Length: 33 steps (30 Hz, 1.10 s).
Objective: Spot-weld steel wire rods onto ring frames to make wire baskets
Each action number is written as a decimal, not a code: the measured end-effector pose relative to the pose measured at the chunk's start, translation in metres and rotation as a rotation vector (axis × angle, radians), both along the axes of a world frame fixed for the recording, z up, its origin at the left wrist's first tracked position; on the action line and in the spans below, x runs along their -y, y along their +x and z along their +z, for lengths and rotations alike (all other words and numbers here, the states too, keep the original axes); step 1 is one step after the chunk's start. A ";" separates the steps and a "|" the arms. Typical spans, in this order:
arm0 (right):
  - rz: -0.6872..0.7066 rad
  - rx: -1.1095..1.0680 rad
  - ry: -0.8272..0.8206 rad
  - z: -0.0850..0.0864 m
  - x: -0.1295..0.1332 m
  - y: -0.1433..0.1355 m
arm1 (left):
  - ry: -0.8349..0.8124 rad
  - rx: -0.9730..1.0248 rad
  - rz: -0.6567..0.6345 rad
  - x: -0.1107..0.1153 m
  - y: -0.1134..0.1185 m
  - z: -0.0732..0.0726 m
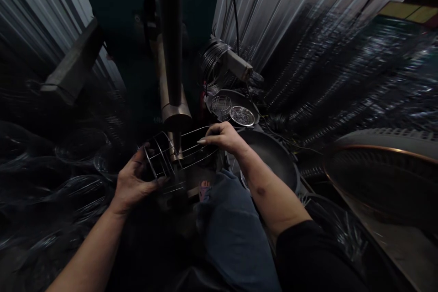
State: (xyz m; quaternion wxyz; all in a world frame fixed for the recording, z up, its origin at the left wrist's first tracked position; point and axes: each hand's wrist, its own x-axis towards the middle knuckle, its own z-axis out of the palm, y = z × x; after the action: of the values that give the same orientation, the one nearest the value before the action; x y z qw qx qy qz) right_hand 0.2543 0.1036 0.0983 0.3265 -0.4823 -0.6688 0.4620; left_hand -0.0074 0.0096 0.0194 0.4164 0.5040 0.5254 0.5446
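Note:
My left hand is closed on the left end of a wire frame, a basket-like piece of thin bent metal rods. My right hand pinches at the frame's right side, thumb and forefinger together by a long curved wire. Between my hands, the metal tip of an upright machine rod comes down among the wires. It looks like a spot welder's electrode. Whether the tip touches a wire I cannot tell in the dim light.
Past my right hand, a round pan holds wire pieces and a small shiny dish. Nearer is a larger dark pan. A wire coil hangs behind. Wire baskets crowd the left; a fan-like round guard stands right.

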 end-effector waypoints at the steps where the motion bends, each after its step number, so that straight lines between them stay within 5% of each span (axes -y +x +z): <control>1: 0.000 -0.003 -0.001 -0.001 -0.001 0.000 | -0.003 -0.006 0.001 0.000 0.000 0.000; 33: -0.025 -0.045 0.081 -0.003 -0.010 0.002 | -0.118 -0.040 0.025 -0.008 0.002 0.003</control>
State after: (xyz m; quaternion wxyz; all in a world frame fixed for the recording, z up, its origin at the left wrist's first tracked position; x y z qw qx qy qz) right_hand 0.2560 0.1135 0.0949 0.3664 -0.4666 -0.6733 0.4413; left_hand -0.0055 0.0171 0.0227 0.4278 0.4830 0.5710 0.5076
